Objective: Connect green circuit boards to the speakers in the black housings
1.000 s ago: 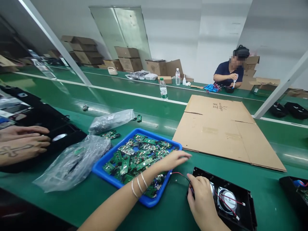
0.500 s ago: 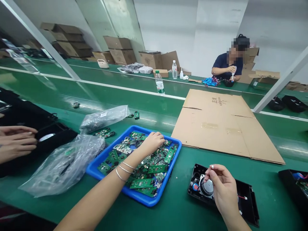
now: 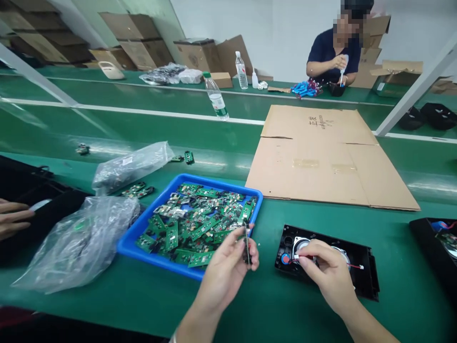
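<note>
Between the thumb and fingers of my left hand [image 3: 228, 264], a circuit board [image 3: 246, 245] stands almost edge-on to the camera. This hand is over the right rim of the blue tray [image 3: 143, 226], where many green circuit boards [image 3: 205, 226] lie heaped. My right hand [image 3: 326, 269] pinches a small white wire connector [image 3: 297, 257] above a black speaker housing [image 3: 366, 281]. Inside the housing sit round speakers [image 3: 302, 244], partly covered by my hand, and a blue cylindrical part [image 3: 285, 258] with red wires. A second white plug [image 3: 361, 267] on a red wire lies at the right.
Plastic bags [image 3: 82, 243] and a few loose boards [image 3: 137, 190] lie left of the tray. Flattened cardboard [image 3: 321, 166] covers the bench behind the housing. Another black housing [image 3: 424, 238] is at right. A neighbour's hand [image 3: 14, 219] works at far left; a co-worker [image 3: 332, 52] sits opposite.
My left hand has come out of the tray toward me and rightward, now with a circuit board in it. My right hand has lowered slightly, still pinching the connector. The camera view has tilted down.
</note>
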Demonstrator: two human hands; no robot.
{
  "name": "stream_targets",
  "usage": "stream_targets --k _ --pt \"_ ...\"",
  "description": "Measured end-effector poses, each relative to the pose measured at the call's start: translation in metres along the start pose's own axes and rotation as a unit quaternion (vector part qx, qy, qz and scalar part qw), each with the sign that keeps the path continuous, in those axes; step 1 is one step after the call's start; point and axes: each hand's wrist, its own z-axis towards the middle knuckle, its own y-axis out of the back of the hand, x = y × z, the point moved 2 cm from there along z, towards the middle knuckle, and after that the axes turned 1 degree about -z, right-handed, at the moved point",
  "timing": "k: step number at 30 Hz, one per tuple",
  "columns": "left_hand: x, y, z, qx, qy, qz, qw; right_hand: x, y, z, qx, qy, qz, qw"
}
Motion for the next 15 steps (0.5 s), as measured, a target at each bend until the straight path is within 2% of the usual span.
stream_targets --k 3,5,7,11,15 --pt "0.020 -0.019 -0.009 0.009 0.083 -0.121 0.989 0.008 -0.006 -0.006 0.011 0.077 -0.073 0.994" --pt "0.026 -0.023 -0.010 0.024 0.095 -0.136 0.986 0.012 -0.009 -0.008 0.010 0.121 -0.107 0.987" --pt "0.029 -0.022 -0.011 0.047 0.095 -0.106 0.989 0.014 -0.010 -0.009 0.011 0.141 -0.129 0.982" --pt "0.029 -0.013 -0.015 0.063 0.030 0.023 0.997 0.014 -0.009 -0.009 0.013 0.135 -0.140 0.981" --pt "0.026 -0.016 -0.018 0.030 -0.074 0.119 0.990 0.011 -0.011 -0.012 0.009 0.115 -0.133 0.984"
